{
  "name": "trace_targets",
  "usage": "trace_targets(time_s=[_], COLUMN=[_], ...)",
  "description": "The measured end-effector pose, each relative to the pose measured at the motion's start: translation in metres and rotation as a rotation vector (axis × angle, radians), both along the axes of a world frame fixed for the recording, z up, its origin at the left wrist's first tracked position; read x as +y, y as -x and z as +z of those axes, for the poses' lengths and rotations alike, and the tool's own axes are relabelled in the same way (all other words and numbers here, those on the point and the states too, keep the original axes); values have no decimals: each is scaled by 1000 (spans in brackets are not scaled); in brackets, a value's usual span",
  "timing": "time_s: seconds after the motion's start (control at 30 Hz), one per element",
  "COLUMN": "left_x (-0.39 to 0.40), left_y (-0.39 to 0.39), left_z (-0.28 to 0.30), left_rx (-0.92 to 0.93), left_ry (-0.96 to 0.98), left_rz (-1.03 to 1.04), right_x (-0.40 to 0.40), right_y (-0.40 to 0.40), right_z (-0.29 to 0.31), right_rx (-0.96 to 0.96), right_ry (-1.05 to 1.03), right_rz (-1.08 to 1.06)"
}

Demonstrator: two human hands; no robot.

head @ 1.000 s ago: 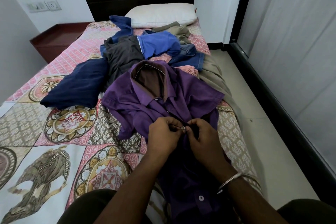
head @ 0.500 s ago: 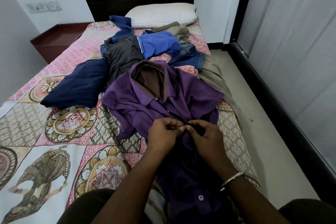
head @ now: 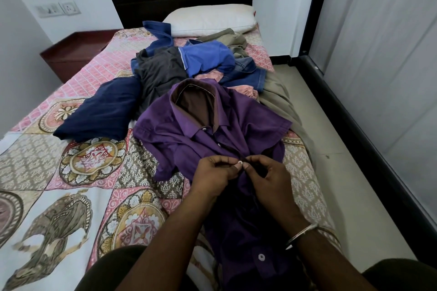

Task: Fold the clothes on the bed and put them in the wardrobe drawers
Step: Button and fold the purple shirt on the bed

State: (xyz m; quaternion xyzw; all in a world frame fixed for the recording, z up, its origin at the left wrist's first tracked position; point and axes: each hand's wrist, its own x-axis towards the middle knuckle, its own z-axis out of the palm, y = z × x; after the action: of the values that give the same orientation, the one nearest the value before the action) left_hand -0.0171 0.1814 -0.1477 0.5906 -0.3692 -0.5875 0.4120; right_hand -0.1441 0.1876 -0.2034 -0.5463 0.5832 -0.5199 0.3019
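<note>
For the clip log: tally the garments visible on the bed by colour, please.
Purple shirt, pinched by left hand and right hand: 1
Blue or navy garments: 4
Dark grey garment: 1
Olive or khaki garments: 2
Total: 8

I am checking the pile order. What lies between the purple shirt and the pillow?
In the head view, between the purple shirt and the pillow lie a grey garment, a blue shirt, jeans and an olive garment.

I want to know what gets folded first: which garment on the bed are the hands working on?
The purple shirt, nearest the person. Both hands, left and right, pinch its front at a button; the other clothes lie untouched beyond.
</note>
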Motion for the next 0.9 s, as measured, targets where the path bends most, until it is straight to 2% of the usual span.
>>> trace_targets(time_s=[0.53,0.73,0.9], left_x=[-3,-4,-2], left_y=[-1,-2,-4], left_z=[-2,0,1], left_rx=[-49,61,89], left_ry=[-113,-153,-150], left_rz=[-20,-5,13], right_x=[2,1,5], right_y=[-2,-2,0], right_z=[0,3,4], right_rx=[-67,-216,-230], right_ry=[111,23,17], right_rz=[95,164,211])
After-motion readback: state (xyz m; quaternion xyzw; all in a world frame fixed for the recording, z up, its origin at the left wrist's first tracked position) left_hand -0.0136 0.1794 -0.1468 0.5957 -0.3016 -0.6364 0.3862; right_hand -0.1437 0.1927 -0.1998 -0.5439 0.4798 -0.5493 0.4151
